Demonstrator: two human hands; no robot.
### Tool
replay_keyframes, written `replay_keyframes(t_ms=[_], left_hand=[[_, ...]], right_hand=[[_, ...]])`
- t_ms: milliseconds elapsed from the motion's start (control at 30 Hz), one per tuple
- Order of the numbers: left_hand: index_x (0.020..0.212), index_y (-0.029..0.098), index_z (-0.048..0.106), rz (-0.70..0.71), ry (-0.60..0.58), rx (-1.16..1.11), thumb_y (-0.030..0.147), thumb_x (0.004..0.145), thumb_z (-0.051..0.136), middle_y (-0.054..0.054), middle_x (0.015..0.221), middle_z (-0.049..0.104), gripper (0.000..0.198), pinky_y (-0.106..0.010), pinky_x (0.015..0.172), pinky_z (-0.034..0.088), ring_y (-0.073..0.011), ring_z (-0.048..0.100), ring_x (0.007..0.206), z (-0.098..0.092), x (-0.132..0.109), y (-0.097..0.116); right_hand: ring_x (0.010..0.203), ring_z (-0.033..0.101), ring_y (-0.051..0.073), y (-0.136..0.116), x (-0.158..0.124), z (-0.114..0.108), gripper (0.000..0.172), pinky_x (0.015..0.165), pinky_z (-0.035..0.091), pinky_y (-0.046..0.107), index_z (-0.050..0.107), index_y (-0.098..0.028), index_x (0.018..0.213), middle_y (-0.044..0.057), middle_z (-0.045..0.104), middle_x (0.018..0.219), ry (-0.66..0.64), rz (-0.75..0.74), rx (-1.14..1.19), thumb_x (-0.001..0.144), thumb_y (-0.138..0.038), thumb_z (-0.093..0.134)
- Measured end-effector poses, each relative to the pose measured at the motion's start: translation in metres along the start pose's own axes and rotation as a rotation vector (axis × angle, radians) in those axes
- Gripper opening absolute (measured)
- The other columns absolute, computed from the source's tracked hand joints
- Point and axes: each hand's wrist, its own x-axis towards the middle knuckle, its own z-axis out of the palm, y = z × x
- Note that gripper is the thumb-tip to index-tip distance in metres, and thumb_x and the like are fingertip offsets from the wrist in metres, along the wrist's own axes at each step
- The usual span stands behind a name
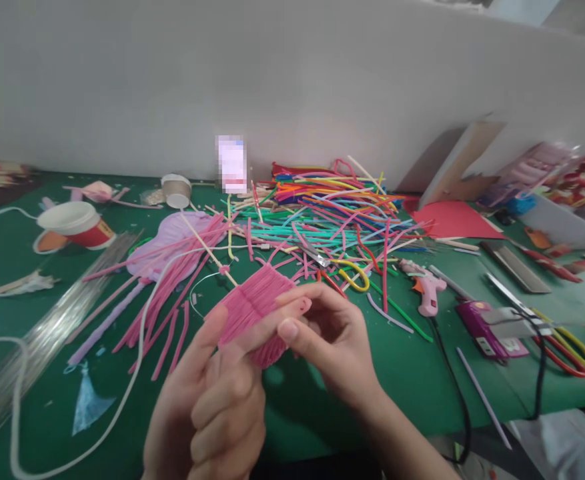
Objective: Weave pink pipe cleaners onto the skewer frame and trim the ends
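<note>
A pink ribbed piece (252, 303), made of strips lying side by side, is held up above the green table in the head view. My left hand (222, 393) is closed round its lower left side, with a finger stretched across its front. At its right edge, my right hand (335, 340) pinches with thumb and fingers close to that left fingertip; what lies between them is too small to tell. A thin pale stick (207, 243) runs from the top of the pink piece up to the left. Pink pipe cleaners (165, 320) lie left of my hands.
Colourful pipe cleaners (322, 207) are piled at the back, with yellow-handled scissors (355, 275) in front. A pink glue gun (428, 290), purple box (489, 330) and large scissors (567, 343) lie right. Left are a paper cup (85, 223), wires (47, 333), a lilac fan shape (172, 243) and white cable (142, 347).
</note>
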Motion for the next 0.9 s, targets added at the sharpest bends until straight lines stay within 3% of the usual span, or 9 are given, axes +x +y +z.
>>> replay_keyframes(t_ms=[100,200,433,500,533,633,767,833,900], left_hand=[[0.129,0.028,0.058,-0.007,0.053,0.076,0.043,0.099,0.021,0.011,0.041,0.011,0.050,-0.012,0.019,0.008,-0.0082,-0.001,0.029,-0.012,0.007,-0.004],[0.121,0.022,0.064,0.001,0.036,0.125,0.037,0.100,0.017,0.010,0.047,0.008,0.053,-0.012,0.021,0.009,-0.0066,-0.005,0.033,-0.023,0.016,-0.010],[0.125,0.017,0.060,0.008,0.096,0.141,0.038,0.101,0.014,0.010,0.051,0.008,0.056,-0.015,0.024,0.006,-0.0080,-0.002,0.035,-0.032,0.036,-0.019],[0.115,0.016,0.065,0.072,0.083,0.100,0.035,0.102,0.015,0.010,0.051,0.009,0.055,-0.014,0.025,0.006,-0.0074,0.000,0.035,-0.027,0.042,-0.018],[0.110,0.016,0.067,0.108,0.085,0.081,0.034,0.102,0.016,0.010,0.050,0.009,0.055,-0.013,0.025,0.005,-0.0072,0.002,0.035,-0.023,0.046,-0.017],[0.119,0.019,0.063,0.203,0.151,0.059,0.032,0.101,0.021,0.010,0.050,0.012,0.048,-0.013,0.028,0.001,-0.0072,0.006,0.037,-0.007,0.056,-0.009],[0.145,0.025,0.037,0.298,0.270,0.103,0.033,0.100,0.025,0.009,0.053,0.013,0.047,-0.011,0.029,0.004,-0.0083,0.007,0.040,0.000,0.058,0.015],[0.147,0.035,0.031,0.313,0.341,0.141,0.033,0.101,0.021,0.007,0.056,0.019,0.047,-0.013,0.028,0.003,-0.0093,0.009,0.041,-0.023,0.038,0.035],[0.146,0.042,0.029,0.337,0.408,0.233,0.038,0.100,0.020,0.004,0.063,0.027,0.047,-0.014,0.027,0.002,-0.0107,0.012,0.044,-0.070,-0.008,0.057]], right_hand=[[0.060,0.048,0.009,0.011,0.004,0.002,0.029,0.054,0.040,0.021,0.072,-0.022,0.096,-0.001,0.059,0.073,0.017,0.053,0.057,0.073,-0.039,0.077],[0.058,0.045,0.009,0.018,0.008,0.001,0.029,0.056,0.038,0.022,0.074,-0.018,0.086,-0.001,0.057,0.068,0.061,0.090,0.088,0.085,-0.046,0.064],[0.051,0.034,0.007,0.026,0.012,-0.012,0.036,0.050,0.028,0.021,0.071,-0.015,0.079,-0.005,0.044,0.056,0.128,0.192,0.199,0.083,-0.050,0.064],[0.051,0.034,0.008,0.020,0.020,-0.021,0.041,0.049,0.027,0.022,0.070,-0.015,0.080,-0.005,0.042,0.056,0.074,0.209,0.149,0.084,-0.054,0.060],[0.052,0.036,0.008,0.015,0.028,-0.027,0.043,0.050,0.028,0.022,0.070,-0.015,0.082,-0.004,0.044,0.058,-0.014,0.206,0.076,0.086,-0.055,0.057],[0.061,0.048,0.012,0.001,0.075,-0.046,0.042,0.058,0.036,0.024,0.071,-0.018,0.087,0.000,0.058,0.069,-0.436,0.066,-0.387,0.090,-0.054,0.051],[0.097,0.054,0.024,0.007,0.191,-0.049,0.031,0.084,0.039,0.037,0.065,-0.019,0.117,0.011,0.066,0.101,-0.233,-0.408,-1.242,0.096,-0.030,0.044],[0.109,0.048,0.028,0.020,0.251,-0.038,0.034,0.089,0.036,0.041,0.060,-0.017,0.124,0.016,0.062,0.115,-0.304,-0.558,-1.536,0.095,-0.019,0.044],[0.113,0.045,0.027,0.035,0.296,-0.024,0.035,0.090,0.034,0.041,0.057,-0.014,0.126,0.017,0.060,0.119,-0.383,-0.624,-1.690,0.096,-0.015,0.039]])
